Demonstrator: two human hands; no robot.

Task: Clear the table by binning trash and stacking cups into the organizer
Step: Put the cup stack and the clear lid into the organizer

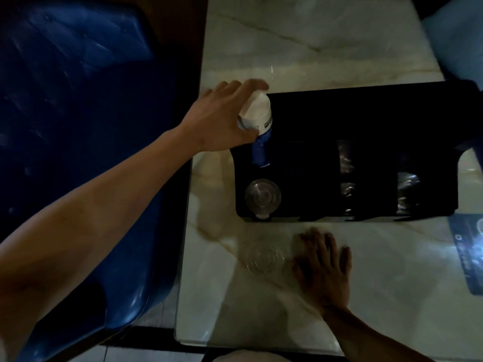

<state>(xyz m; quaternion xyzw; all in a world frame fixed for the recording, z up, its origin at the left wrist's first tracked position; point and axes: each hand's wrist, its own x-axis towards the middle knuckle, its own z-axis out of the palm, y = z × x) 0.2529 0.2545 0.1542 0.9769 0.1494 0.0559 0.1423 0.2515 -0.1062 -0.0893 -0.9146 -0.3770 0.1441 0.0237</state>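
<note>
**Paper cups going into the organizer, one clear cup left out front**

So here's where we are. Our left hand (224,118) is wrapped around a white-and-blue stack of paper cups (257,124), gripping it near the top and holding it tilted over the far-left slot of the black plastic compartment organizer (366,113) sitting on the pale marble-look tabletop (313,43). The bottom of the stack looks like it's already down inside the slot, though the lighting is dim enough that we can't tell if it's seated.

In the near-left slot of the organizer there's a clear plastic dome-shaped cup or lid (262,195) already parked. Another clear plastic cup (265,258) sits on the table just in front of the organizer, and our right hand (324,267) lies flat and spread beside it — not gripping anything, fingers just resting on the surface.

We'd call this the cup-stacking step, mid-placement. Next move probably means straightening the paper stack so it drops in upright, then letting go — and the right hand only has to slide a bit left to pick up the clear cup. That thing is nearly invisible against the table, so careful aim helps.

There's a blue printed packet (467,257) at the right edge, maybe trash, can't read it.
</note>
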